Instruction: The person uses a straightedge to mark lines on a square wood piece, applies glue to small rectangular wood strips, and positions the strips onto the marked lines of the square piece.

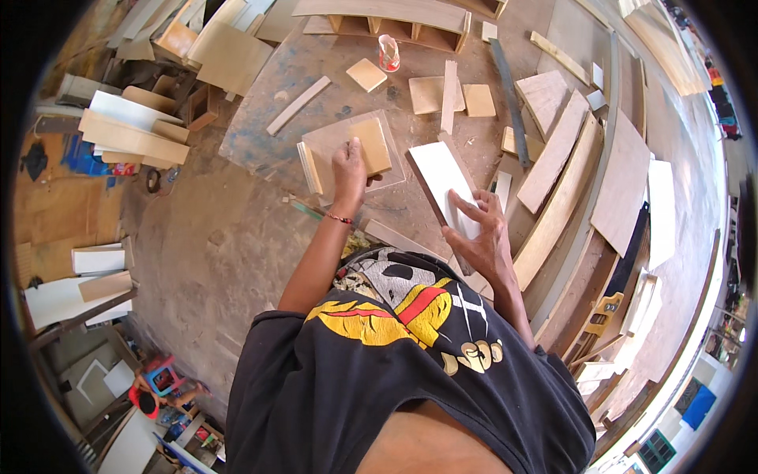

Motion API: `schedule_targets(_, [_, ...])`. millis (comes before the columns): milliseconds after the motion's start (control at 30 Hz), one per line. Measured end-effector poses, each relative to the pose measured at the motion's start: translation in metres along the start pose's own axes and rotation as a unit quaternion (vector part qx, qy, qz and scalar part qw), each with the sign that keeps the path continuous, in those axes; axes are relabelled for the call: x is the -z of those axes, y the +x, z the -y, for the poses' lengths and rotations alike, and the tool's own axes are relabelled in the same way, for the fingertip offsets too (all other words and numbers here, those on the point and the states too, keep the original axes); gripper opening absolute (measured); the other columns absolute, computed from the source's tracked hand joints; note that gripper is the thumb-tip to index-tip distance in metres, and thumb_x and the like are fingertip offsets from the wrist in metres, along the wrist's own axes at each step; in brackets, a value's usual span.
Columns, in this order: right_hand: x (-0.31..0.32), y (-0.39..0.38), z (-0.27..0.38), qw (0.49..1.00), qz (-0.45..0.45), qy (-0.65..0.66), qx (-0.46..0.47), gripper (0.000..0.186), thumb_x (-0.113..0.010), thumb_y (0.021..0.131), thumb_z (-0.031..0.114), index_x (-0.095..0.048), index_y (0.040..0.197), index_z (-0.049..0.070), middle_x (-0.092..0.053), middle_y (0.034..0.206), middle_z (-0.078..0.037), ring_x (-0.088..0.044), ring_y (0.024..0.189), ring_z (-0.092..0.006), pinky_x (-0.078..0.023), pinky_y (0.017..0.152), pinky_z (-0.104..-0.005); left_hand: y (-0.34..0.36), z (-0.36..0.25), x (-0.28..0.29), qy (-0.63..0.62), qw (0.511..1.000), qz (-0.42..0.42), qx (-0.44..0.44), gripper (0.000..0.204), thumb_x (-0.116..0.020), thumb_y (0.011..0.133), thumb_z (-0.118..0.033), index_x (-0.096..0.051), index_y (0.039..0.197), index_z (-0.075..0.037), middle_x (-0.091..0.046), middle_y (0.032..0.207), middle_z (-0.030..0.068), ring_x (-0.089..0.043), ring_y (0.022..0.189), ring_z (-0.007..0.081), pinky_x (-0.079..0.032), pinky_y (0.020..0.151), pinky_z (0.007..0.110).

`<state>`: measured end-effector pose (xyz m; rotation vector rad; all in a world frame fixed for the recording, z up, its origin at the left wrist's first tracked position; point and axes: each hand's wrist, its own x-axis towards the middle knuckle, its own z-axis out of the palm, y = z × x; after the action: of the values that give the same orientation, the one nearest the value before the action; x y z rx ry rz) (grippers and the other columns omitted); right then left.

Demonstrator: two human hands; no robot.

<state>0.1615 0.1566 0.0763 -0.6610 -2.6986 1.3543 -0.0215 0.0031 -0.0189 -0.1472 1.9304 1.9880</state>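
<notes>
My left hand (350, 170) is closed on the near side of a small square wooden block (373, 142), thumb on its top. Beneath the block lie a thin light board (325, 150) and a larger clear-looking sheet (388, 126). At their left stands a narrow wooden strip (308, 167). To the right, my right hand (480, 229) grips a white-faced rectangular board (446, 178) by its right side, with thumb and forefinger apart on the white face. A brown board (418, 175) shows along its left edge; whether the two are joined, I cannot tell.
A red-and-white can (388, 54) stands near a wooden shelf unit (387, 24) at the far side. Long planks (557, 193) and a dark metal strip (509, 99) lie on the right. Board offcuts (134, 134) are piled left. Another person (148, 399) is at lower left.
</notes>
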Motion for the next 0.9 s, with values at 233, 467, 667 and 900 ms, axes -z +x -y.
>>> schedule_targets(233, [-0.048,0.056,-0.018,0.994,-0.098,-0.018,0.039,0.052,-0.072,0.068,0.026,-0.060,0.118,0.017,-0.045,0.115,-0.022,-0.050,0.106,-0.0341,-0.045,0.086,-0.0420,-0.038,0.000,-0.032,0.062,0.988,0.139,0.034,0.041,-0.046,0.093,-0.035,-0.054,0.094,0.005,-0.058,0.069,0.0117,-0.060,0.051,0.0184,-0.048,0.035,0.029])
schedule_targets(467, [-0.045,0.010,-0.001,0.995,-0.039,0.004,0.093,0.057,-0.075,0.060,0.020,-0.063,0.115,0.015,-0.045,0.115,-0.023,-0.045,0.107,-0.0355,-0.040,0.091,-0.0427,-0.020,-0.004,-0.011,-0.018,0.996,0.090,-0.003,0.038,-0.044,0.094,-0.034,-0.055,0.089,0.002,-0.056,0.061,0.0059,-0.054,0.042,0.0122,-0.043,0.031,0.024])
schedule_targets(667, [-0.035,0.063,-0.013,0.992,-0.115,0.045,0.039,0.051,-0.072,0.066,0.020,-0.062,0.115,0.012,-0.046,0.113,-0.023,-0.048,0.104,-0.0351,-0.044,0.087,-0.0412,-0.042,-0.001,-0.032,-0.022,0.981,0.177,0.074,0.037,-0.045,0.093,-0.036,-0.055,0.094,0.000,-0.058,0.066,0.0061,-0.056,0.046,0.0110,-0.045,0.034,0.022])
schedule_targets(900, [-0.044,0.016,-0.017,0.996,-0.015,0.042,0.073,0.054,-0.071,0.066,0.023,-0.060,0.118,0.017,-0.043,0.119,-0.023,-0.047,0.109,-0.0365,-0.044,0.089,-0.0453,-0.024,0.029,-0.021,-0.138,0.969,0.198,0.052,0.031,-0.046,0.092,-0.028,-0.058,0.102,-0.001,-0.063,0.083,0.0056,-0.063,0.066,0.0140,-0.052,0.050,0.025])
